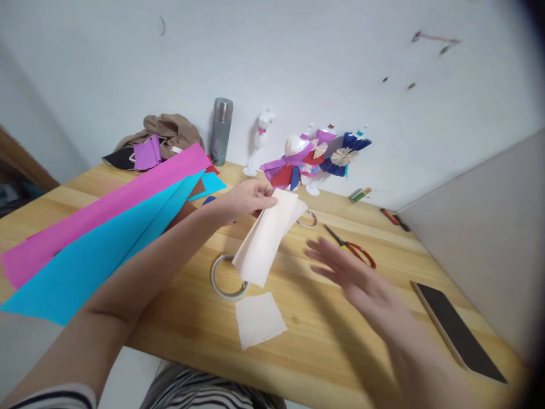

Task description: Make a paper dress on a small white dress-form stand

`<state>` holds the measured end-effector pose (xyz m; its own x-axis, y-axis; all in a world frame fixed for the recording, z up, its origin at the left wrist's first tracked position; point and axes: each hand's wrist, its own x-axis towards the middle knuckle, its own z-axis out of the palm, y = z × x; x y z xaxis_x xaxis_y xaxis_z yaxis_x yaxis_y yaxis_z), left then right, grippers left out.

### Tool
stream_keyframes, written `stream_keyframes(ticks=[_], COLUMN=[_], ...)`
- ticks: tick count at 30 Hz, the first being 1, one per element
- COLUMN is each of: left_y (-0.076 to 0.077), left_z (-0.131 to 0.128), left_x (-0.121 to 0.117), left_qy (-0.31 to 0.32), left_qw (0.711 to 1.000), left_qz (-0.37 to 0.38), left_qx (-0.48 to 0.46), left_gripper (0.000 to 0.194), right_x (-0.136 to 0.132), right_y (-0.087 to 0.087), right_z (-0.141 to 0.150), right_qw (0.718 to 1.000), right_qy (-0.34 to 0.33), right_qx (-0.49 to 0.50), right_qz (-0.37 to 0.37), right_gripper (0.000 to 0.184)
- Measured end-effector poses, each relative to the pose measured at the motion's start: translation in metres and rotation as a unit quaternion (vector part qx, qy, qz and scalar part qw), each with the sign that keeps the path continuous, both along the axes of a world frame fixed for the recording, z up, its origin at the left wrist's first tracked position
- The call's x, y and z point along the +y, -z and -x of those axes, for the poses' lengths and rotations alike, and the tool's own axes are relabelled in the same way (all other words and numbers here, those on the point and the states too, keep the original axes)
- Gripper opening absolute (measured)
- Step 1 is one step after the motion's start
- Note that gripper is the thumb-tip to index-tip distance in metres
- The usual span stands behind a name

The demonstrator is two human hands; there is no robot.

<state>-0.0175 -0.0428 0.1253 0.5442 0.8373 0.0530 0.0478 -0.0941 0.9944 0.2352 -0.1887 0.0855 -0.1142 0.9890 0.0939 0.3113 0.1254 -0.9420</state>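
Observation:
Pinched in my left hand (251, 199) is a folded strip of cream paper (266, 241), its layers fanned slightly apart and hanging over the table. My right hand (340, 267) is blurred but has its fingers stretched out, holding nothing, to the right of the paper. Below the held paper lies a small cream paper square (260, 320). A roll of tape (215, 278) sits partly behind the paper's lower end. Beyond my right hand are scissors (361, 254) with red handles, and another tape roll (313, 218) lies farther back.
Pink paper (114, 207) and blue paper (106, 255) stretch over the left table edge. At the back stand a flask (222, 130) and small figures dressed in coloured paper (293, 165). A brown cloth (174, 133) lies back left, a dark phone-like slab (460, 332) at right.

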Motion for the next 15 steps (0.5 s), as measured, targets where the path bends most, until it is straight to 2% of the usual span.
stream_keyframes(ticks=[2, 3, 6, 7, 10, 13, 15], left_y=[-0.001, 0.001, 0.008, 0.011, 0.023, 0.038, 0.048], left_z=[-0.007, -0.010, -0.012, -0.011, -0.008, -0.005, -0.003], left_x=[-0.008, -0.009, -0.004, -0.001, 0.008, 0.017, 0.024], left_qy=[-0.027, -0.052, -0.132, -0.138, -0.129, -0.145, -0.142], left_qw=[0.998, 0.996, 0.983, 0.980, 0.981, 0.986, 0.986], left_qz=[0.037, 0.053, 0.098, 0.113, 0.125, 0.082, 0.087], left_qx=[-0.031, -0.041, -0.078, -0.089, -0.069, -0.009, -0.018], left_gripper=[0.022, 0.023, 0.020, 0.018, 0.032, 0.040, 0.040], right_x=[0.038, 0.060, 0.116, 0.128, 0.147, 0.146, 0.144], right_y=[0.001, 0.002, 0.010, 0.014, 0.026, 0.037, 0.041], right_z=[0.027, 0.041, 0.074, 0.080, 0.086, 0.084, 0.080], right_qw=[0.998, 0.997, 0.995, 0.995, 0.994, 0.995, 0.995], right_qy=[-0.031, -0.027, 0.044, 0.055, 0.087, 0.080, 0.066], right_qx=[0.049, 0.069, 0.074, 0.071, 0.059, 0.054, 0.065], right_qz=[0.025, 0.038, 0.041, 0.033, 0.011, 0.018, 0.036], right_gripper=[0.070, 0.068, 0.045, 0.038, 0.024, 0.025, 0.027])
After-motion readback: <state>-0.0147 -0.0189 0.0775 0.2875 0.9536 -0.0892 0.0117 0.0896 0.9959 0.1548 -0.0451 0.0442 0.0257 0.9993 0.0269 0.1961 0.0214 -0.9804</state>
